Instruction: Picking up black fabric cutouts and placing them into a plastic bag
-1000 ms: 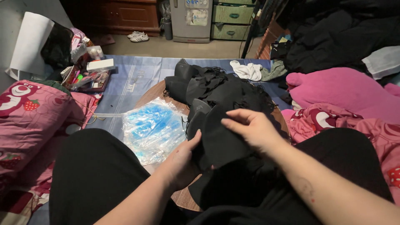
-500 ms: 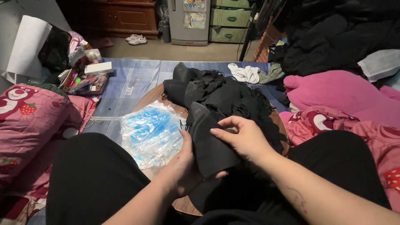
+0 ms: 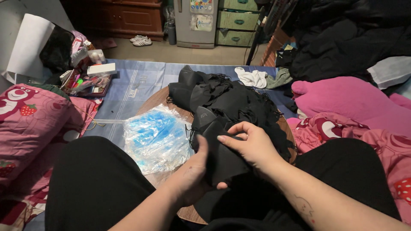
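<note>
1. Head view: both hands work a stack of black fabric pieces point(image 3: 222, 149), held over the near edge of the round wooden bench point(image 3: 154, 100) above the lap.
2. The left hand point(image 3: 192, 175) cups the stack from below, thumb up its left edge, grip closed on it.
3. The right hand point(image 3: 252, 145) lies on top, fingers curled, pinching the top piece.
4. A black heap point(image 3: 231, 96) sits just beyond; a clear bag of blue items point(image 3: 156, 137) lies left.
</note>
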